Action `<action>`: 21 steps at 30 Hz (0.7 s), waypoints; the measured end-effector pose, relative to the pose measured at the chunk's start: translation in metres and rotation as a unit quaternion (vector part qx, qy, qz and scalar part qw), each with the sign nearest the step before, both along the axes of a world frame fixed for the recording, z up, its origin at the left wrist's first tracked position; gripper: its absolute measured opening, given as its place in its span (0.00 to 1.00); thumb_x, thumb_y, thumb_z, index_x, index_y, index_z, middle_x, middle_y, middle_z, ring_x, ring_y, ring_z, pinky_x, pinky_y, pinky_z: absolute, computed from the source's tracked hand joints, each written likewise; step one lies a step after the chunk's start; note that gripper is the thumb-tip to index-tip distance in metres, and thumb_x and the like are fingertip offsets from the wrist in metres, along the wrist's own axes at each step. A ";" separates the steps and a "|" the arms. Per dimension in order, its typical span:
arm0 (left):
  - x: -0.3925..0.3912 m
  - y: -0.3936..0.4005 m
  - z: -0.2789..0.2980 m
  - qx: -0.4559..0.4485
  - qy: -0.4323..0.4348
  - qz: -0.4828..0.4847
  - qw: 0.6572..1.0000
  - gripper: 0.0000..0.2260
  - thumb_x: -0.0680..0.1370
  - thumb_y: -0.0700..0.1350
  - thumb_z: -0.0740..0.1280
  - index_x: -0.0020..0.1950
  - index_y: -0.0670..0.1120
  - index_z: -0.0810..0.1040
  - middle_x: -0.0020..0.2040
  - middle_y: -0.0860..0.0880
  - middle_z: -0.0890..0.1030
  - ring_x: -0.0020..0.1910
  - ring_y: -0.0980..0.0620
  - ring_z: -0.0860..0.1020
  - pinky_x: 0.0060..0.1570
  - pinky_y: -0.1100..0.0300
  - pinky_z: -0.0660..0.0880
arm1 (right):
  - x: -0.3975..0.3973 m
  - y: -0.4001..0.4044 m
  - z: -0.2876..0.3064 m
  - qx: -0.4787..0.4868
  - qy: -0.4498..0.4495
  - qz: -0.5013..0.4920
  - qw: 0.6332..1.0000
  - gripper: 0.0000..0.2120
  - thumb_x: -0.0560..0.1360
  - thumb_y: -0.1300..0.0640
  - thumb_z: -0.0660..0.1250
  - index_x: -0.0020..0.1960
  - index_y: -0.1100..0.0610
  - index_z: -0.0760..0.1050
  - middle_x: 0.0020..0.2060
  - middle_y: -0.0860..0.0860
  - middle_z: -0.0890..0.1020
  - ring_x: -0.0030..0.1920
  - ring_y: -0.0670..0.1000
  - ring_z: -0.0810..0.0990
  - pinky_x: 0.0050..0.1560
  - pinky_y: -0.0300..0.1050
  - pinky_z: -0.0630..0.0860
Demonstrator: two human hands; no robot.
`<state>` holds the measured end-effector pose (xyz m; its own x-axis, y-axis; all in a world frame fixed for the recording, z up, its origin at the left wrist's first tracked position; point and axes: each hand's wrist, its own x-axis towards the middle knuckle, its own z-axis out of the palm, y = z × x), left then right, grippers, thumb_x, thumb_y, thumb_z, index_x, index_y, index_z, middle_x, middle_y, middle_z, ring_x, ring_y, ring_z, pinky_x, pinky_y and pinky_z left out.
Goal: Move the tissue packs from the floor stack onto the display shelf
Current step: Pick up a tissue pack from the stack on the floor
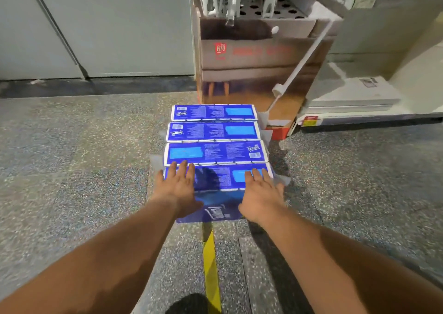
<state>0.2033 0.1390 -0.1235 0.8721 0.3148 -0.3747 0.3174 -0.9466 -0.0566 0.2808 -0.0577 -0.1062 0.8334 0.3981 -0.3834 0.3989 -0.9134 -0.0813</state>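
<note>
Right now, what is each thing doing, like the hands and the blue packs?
Left hand: open, fingers straight, resting flat on the nearest pack.
Right hand: open, flat on the same pack.
Nearest tissue pack: on the stack, under both hands, not lifted.
Three other tissue packs: lying flat in a row behind it, untouched.
Cardboard display box: upright on the floor behind the packs.
White pole: leaning against the box.

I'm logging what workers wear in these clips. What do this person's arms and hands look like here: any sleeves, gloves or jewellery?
Both forearms are bare as far as the frame shows, with no sleeve in view. The left hand and right hand wear no gloves, and no watch, ring or wristband is visible.
</note>
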 end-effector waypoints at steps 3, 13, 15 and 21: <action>0.006 0.003 -0.055 -0.013 0.025 -0.012 1.000 0.47 0.75 0.70 0.61 0.82 0.46 0.42 0.81 0.48 0.36 0.79 0.43 0.36 0.76 0.37 0.42 | 0.014 0.007 -0.053 -0.018 -0.007 0.019 1.000 0.43 0.75 0.50 0.68 0.82 0.52 0.47 0.82 0.51 0.47 0.81 0.54 0.44 0.77 0.65 0.47; -0.002 -0.002 -0.077 0.031 -0.010 -0.017 0.999 0.62 0.64 0.73 0.72 0.81 0.46 0.39 0.76 0.45 0.58 0.75 0.40 0.57 0.75 0.36 0.48 | 0.005 0.001 -0.087 -0.074 -0.099 0.098 0.988 0.40 0.72 0.52 0.70 0.78 0.54 0.54 0.73 0.60 0.61 0.74 0.64 0.57 0.73 0.67 0.53; -0.003 0.003 -0.086 0.056 -0.019 -0.020 0.998 0.62 0.63 0.71 0.74 0.81 0.47 0.39 0.78 0.42 0.54 0.77 0.38 0.53 0.75 0.35 0.47 | 0.017 0.006 -0.090 -0.073 -0.090 0.116 0.986 0.38 0.72 0.54 0.71 0.76 0.54 0.56 0.80 0.60 0.49 0.79 0.65 0.46 0.76 0.67 0.47; -0.003 0.010 -0.103 0.049 -0.027 -0.002 0.998 0.56 0.66 0.64 0.77 0.80 0.49 0.42 0.81 0.42 0.45 0.80 0.39 0.45 0.75 0.36 0.47 | 0.034 0.011 -0.107 -0.050 -0.055 0.108 0.991 0.51 0.70 0.57 0.76 0.80 0.50 0.44 0.81 0.57 0.43 0.80 0.61 0.44 0.75 0.65 0.52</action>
